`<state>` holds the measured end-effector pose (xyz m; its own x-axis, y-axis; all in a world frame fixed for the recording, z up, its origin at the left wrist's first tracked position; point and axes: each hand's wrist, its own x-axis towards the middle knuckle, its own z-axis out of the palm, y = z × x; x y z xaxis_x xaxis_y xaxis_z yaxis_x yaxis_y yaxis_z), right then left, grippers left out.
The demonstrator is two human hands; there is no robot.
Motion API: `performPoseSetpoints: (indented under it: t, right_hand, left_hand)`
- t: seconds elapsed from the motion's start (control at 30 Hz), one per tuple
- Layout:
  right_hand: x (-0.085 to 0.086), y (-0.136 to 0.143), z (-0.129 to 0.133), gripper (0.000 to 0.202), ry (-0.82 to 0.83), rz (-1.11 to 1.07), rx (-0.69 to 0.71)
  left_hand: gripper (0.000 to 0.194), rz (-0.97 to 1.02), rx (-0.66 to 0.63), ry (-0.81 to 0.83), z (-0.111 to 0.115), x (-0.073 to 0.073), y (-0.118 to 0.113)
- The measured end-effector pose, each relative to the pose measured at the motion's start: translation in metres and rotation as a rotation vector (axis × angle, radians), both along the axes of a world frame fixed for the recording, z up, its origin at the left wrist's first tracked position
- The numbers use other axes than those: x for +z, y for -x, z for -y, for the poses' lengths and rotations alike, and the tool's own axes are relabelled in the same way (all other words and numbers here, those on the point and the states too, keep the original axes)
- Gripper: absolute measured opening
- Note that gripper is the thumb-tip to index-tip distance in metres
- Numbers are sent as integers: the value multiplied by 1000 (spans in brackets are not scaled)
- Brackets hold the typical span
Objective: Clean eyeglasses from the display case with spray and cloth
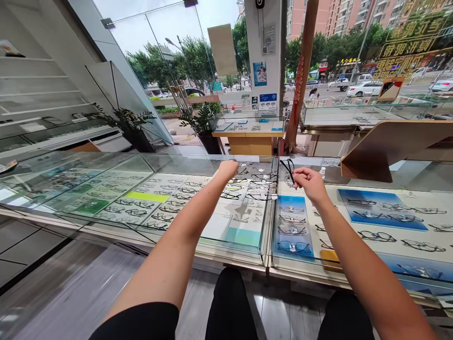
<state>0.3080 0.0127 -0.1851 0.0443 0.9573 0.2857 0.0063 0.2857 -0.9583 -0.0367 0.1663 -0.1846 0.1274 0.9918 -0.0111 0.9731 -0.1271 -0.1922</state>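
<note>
My right hand (pixel 310 185) pinches a pair of dark-framed eyeglasses (pixel 290 171) by a temple, above the glass display counter. Stretched out to the far side of the counter, my left hand (pixel 228 169) is closed with its back toward me; whatever its fingers hold, if anything, is hidden. Close to the left hand's right, several eyeglasses (pixel 262 179) are grouped in rows. Just right of the right hand stands a small white bottle (pixel 322 172).
Glass display cases (pixel 264 245) full of eyeglasses run left and right in front of me. Blue trays (pixel 292 226) hold more frames. A brown wooden stand (pixel 385 146) rises at the right. Potted plants (pixel 203 120) and another display table (pixel 247 134) stand beyond.
</note>
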Motion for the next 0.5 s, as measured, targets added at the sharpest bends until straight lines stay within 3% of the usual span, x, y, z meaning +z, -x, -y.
performPoseSetpoints:
  t: [0.27,0.4,0.5]
  right_hand:
    - [-1,-2,0,36,6,14,2]
    - [1,-2,0,36,-4,16,2]
    - [1,-3,-2,38,-22,-10,-11]
  left_hand:
    - [23,110,4,-35,-4,9,8]
    - [15,214,18,-71,11,23,0]
    - [19,337,-19,-165,33,33,-24]
